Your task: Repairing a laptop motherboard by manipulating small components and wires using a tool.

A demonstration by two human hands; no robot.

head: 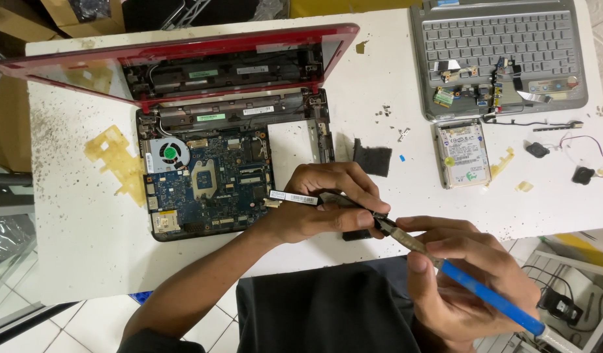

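My left hand point(327, 202) holds a thin dark strip with a white label point(295, 197), just right of an opened red laptop point(203, 117). Its blue motherboard point(210, 183) and a small fan point(167, 155) lie bare. My right hand point(458, 274) grips a blue-handled tool point(491, 297), perhaps pliers. The tool's dark tip point(382, 221) meets the right end of the strip between my left fingers. Both hands hover over the front edge of the white table point(73, 229).
A silver keyboard deck point(497, 52) with loose connectors sits at the back right, a bare hard drive point(463, 153) below it. A black foam square point(372, 157), small screws point(386, 111), yellow tape scraps point(115, 157) and black wired parts point(563, 160) lie around.
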